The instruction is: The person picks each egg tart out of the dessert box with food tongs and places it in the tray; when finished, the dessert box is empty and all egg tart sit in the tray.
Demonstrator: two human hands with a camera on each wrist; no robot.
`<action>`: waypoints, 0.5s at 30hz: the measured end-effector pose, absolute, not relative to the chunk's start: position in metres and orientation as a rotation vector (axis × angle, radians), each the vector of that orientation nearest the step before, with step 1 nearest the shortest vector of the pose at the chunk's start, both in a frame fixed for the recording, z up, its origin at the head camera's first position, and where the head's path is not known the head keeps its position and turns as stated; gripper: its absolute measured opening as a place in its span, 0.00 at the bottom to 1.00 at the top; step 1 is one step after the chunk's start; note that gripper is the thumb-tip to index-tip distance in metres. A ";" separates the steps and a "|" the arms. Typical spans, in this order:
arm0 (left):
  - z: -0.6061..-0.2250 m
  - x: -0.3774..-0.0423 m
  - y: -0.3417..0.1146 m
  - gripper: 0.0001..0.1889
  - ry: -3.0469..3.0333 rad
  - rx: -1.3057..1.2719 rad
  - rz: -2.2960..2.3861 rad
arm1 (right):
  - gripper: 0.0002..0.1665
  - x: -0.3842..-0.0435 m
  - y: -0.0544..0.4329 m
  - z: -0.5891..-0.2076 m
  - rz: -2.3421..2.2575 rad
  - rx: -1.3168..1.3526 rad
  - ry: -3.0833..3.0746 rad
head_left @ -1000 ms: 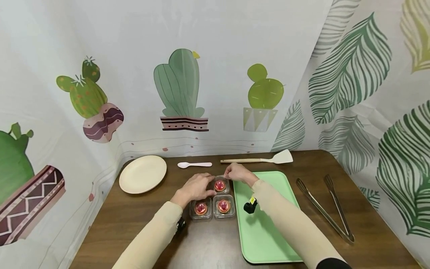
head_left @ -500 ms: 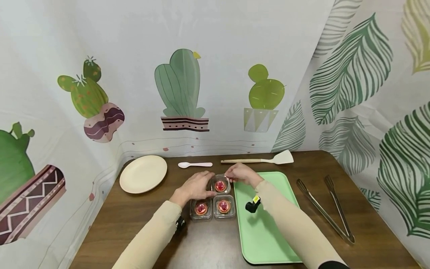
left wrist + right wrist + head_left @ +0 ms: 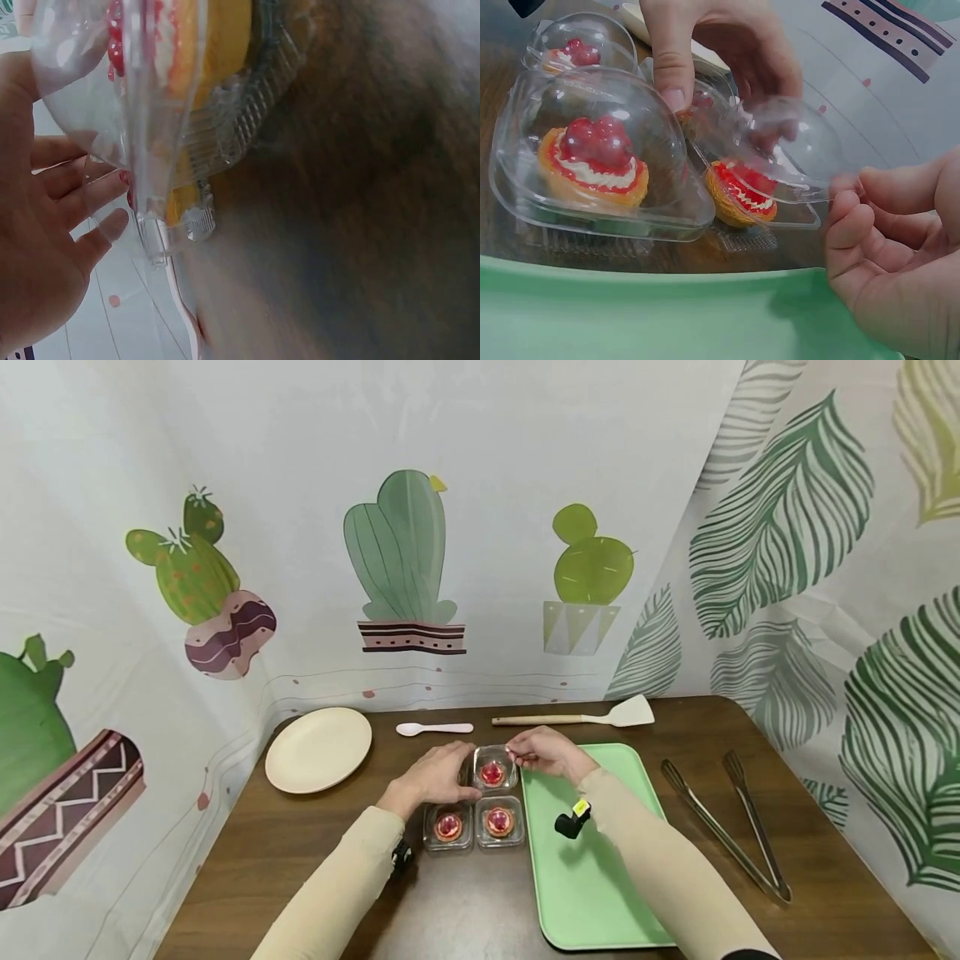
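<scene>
Several clear domed plastic boxes, each with a red-topped tart, stand together in the middle of the table. At the back right one, my right hand pinches the corner of the clear lid, which is raised at an angle over the tart. My left hand holds this box from the left, thumb in front and fingers curled behind. In front stand two closed boxes, front right and front left. Another tart box shows partly behind my left thumb in the right wrist view.
A green tray lies right beside the boxes, under my right forearm. Metal tongs lie further right. Along the back are a cream plate, a pink spoon and a white spatula with a wooden handle.
My right hand has moved slightly right and back from the back right box, and the lid edge has come up with it. My left hand has stayed at the box's left side.
</scene>
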State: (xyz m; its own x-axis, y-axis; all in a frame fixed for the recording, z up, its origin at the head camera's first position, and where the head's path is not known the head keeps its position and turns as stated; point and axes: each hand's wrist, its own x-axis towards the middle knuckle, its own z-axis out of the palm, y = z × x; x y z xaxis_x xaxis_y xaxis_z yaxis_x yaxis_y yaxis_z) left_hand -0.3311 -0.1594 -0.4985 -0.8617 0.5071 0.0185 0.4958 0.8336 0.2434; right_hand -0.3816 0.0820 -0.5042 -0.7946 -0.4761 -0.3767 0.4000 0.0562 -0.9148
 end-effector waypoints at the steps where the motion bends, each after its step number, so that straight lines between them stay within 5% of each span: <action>1: -0.499 -0.331 -0.159 0.44 2.963 0.816 0.370 | 0.10 -0.381 0.083 -0.504 -1.811 -0.075 1.715; 15: -0.504 -0.335 -0.158 0.40 2.965 0.843 0.332 | 0.07 -0.376 0.091 -0.495 -1.888 -0.129 1.674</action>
